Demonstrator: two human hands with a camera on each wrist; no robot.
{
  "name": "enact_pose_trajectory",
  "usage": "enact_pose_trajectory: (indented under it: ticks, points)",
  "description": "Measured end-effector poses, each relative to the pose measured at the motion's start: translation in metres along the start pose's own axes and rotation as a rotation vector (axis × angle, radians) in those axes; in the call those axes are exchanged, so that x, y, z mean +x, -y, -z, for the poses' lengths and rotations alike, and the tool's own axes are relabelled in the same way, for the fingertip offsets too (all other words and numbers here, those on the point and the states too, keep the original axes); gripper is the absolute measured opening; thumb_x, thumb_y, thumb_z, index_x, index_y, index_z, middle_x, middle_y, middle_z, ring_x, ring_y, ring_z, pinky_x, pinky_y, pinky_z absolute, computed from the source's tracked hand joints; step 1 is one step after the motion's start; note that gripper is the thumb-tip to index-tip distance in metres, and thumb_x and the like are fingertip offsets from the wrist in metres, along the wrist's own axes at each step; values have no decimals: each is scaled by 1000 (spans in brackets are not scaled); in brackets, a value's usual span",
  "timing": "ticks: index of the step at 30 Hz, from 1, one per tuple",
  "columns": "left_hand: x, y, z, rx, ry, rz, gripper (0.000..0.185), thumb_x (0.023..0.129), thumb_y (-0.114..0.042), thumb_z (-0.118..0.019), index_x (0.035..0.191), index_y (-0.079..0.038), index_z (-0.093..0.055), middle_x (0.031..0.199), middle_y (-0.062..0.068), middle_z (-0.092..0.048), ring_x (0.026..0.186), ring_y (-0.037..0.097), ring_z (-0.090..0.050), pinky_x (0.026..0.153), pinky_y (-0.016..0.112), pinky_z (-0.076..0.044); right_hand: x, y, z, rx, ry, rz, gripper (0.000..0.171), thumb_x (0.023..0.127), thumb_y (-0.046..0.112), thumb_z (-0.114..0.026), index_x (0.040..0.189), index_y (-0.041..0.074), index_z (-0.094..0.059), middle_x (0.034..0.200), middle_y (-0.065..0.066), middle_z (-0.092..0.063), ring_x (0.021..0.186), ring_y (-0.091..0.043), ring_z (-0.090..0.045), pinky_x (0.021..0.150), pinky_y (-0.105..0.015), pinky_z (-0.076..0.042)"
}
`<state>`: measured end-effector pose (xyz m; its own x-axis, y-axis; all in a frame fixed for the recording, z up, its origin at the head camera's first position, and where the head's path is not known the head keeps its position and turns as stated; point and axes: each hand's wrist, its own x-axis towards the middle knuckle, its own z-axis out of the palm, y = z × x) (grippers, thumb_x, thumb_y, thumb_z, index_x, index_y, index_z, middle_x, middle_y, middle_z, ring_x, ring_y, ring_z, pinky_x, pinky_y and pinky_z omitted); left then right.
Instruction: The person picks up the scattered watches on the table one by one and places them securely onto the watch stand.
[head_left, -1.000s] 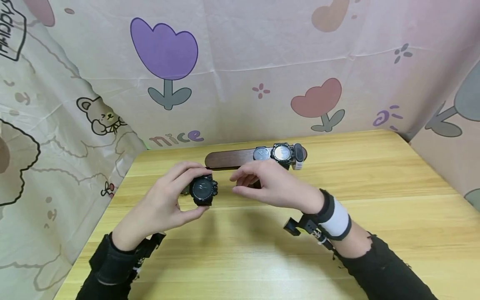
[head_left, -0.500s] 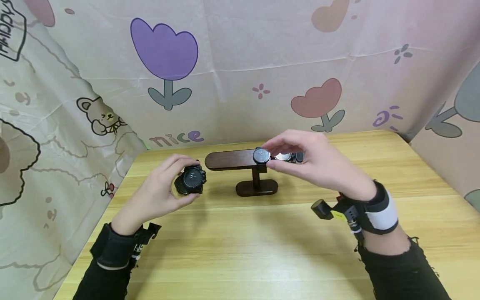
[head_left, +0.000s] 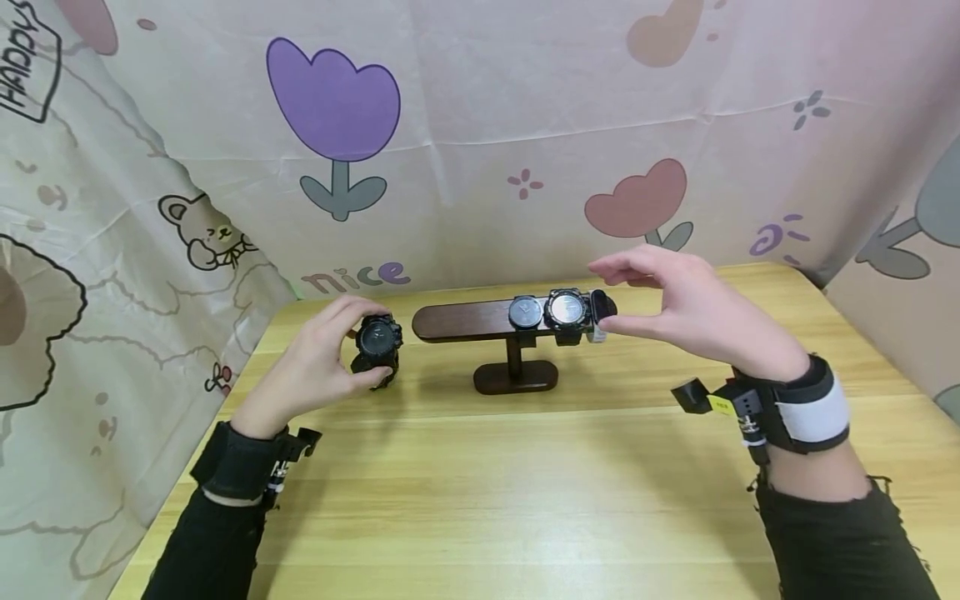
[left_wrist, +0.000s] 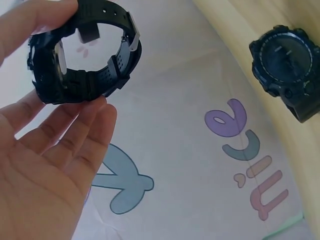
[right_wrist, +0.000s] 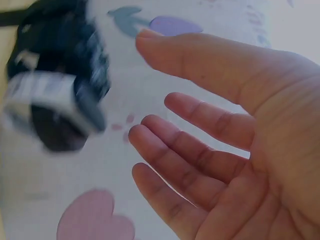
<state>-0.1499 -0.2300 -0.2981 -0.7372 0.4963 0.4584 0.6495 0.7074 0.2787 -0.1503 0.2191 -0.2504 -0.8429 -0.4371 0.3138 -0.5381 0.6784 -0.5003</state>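
Observation:
My left hand [head_left: 315, 362] pinches a black watch [left_wrist: 47, 70] between thumb and fingers, its buckled strap forming a loop. It is above the table's left part. In the left wrist view a second black watch [left_wrist: 286, 57] shows against the wood; in the head view it is hard to separate from the held one. My right hand [head_left: 690, 304] is spread at the right end of a dark wooden watch stand [head_left: 465, 321], holding nothing. Nearest to it is a fitness band [head_left: 602, 307] with a pale strap. Beside the band sit a chunky watch [head_left: 567, 309] and a round-dial watch [head_left: 525, 312].
The stand's oval base [head_left: 515, 377] rests on the light wooden table [head_left: 480, 500]. A printed curtain [head_left: 480, 100] hangs behind the table and down its left and right sides. The left half of the stand's bar is bare.
My right hand has moved right from in front of the stand, past the watches to the bar's right end. My left hand has shifted slightly left and away from me, still holding the watch.

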Motion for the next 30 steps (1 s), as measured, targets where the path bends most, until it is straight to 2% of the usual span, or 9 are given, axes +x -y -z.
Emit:
enact_pose_trajectory:
  ticks: [8,13,16,30]
  points:
    - [11,7,-3,23,11,18,68,76,-12,-97,135,-8,-65,133,12,-67,111,29,-68,86,46,-58,-5,-27,2,-29,59,-102,58,90,23,-89,143,12,-66,132,-10,-74,131,-34,-67,113,-55,-50]
    - [18,8,-4,26,31,17,69,76,-14,-97,136,-7,-65,133,12,-67,113,29,-66,86,46,-57,-2,-36,-1,-58,59,-99,53,91,19,-88,138,8,-68,127,-9,-76,123,-31,-72,109,-54,-53]
    - [21,9,-5,14,38,17,69,76,-14,-98,136,-7,-65,132,13,-67,116,31,-66,92,51,-57,0,-37,-4,-59,64,-96,49,91,17,-87,135,7,-70,126,-9,-77,119,-29,-73,108,-53,-54]
    - [38,0,-11,-12,92,6,71,77,-19,-98,138,-9,-63,135,11,-66,115,30,-67,95,52,-59,4,-39,-13,-48,70,-82,34,93,16,-85,125,12,-75,115,-2,-80,111,-24,-76,106,-53,-55]
